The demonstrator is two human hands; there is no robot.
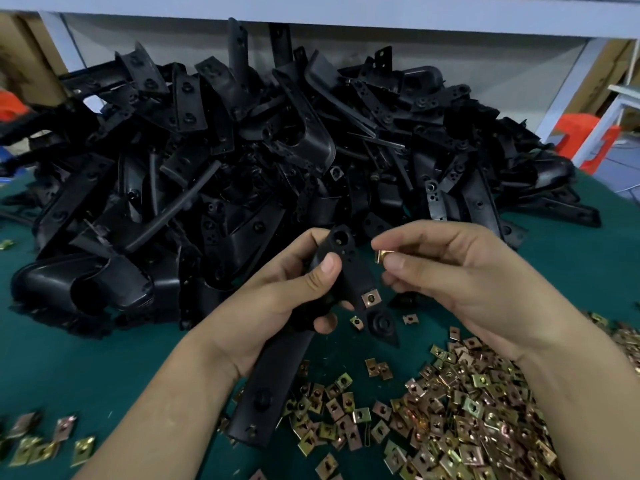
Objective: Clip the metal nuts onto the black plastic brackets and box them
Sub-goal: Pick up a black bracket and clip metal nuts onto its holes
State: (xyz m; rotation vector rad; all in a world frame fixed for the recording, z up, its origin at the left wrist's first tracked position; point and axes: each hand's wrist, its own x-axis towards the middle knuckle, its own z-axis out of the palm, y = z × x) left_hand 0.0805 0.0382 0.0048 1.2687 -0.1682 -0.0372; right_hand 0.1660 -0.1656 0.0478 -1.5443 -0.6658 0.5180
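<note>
On the green worktop point(86, 358), down at 8 o'clock of the view, a few loose nuts point(38, 441) lie scattered, and one more sits alone at the 9 o'clock edge. Behind them a bracket heap point(242, 150), black and tangled, fills the worktop from 9 o'clock through 12 to 2 o'clock.

Just left of centre the left hand point(277, 299) holds the held bracket point(353, 271). Its grip is curled round the middle of the part, with the thumb pressed on the front face and the fingertips wrapped behind. The bracket's rounded end, with a hole in it, points to 12 o'clock, and a long black strip runs out under the wrist toward 7 o'clock. A clipped nut point(371, 298) sits on the bracket's edge at 4 o'clock from the thumb, just above a pointed tab.

Right of centre the right hand point(467, 271) has its grip pinching a single nut point(382, 255), gold-coloured, between thumb and forefinger. This nut is just beside the bracket's upper end, at its 3 o'clock, with a narrow gap between them. The other fingers curl loosely below.

At 5 o'clock, under the right forearm, a nut pile point(485, 410) spreads across the worktop to the right edge. Past the worktop at 2 o'clock stand orange stools point(585, 140) beside a white frame
</note>
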